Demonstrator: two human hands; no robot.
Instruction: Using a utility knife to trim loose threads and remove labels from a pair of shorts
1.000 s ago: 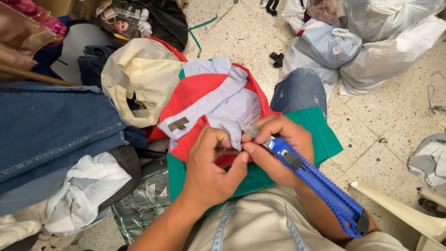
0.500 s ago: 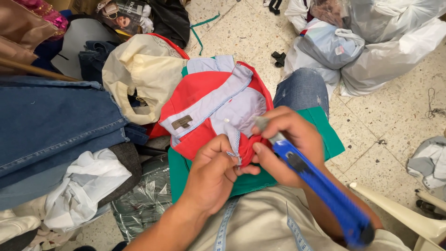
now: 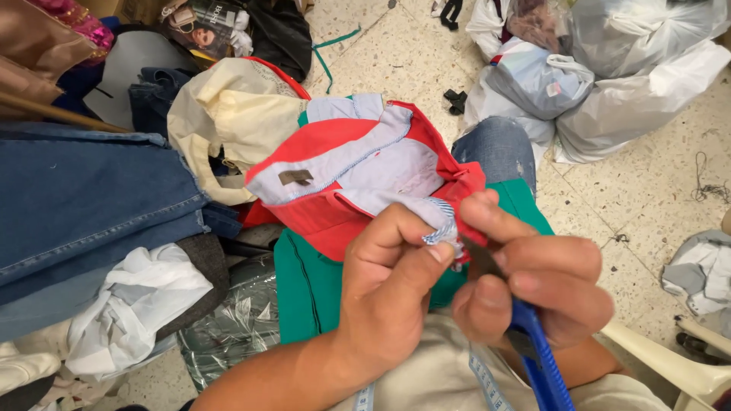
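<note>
Two hands busy — left hand (image 3: 388, 297) pinching red garment (image 3: 343, 198) lining, right hand (image 3: 533, 289) gripping blue cutter (image 3: 541, 361), stuffed white bags (image 3: 624, 91) beyond

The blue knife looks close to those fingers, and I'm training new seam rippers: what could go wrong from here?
1. The left hand pinches the striped lining of the red garment right beside the blade of the blue knife in the right hand; a slip could nick the thumb.
2. The cloth hangs unsupported, so the blade may slice fabric instead of stitches.
</note>
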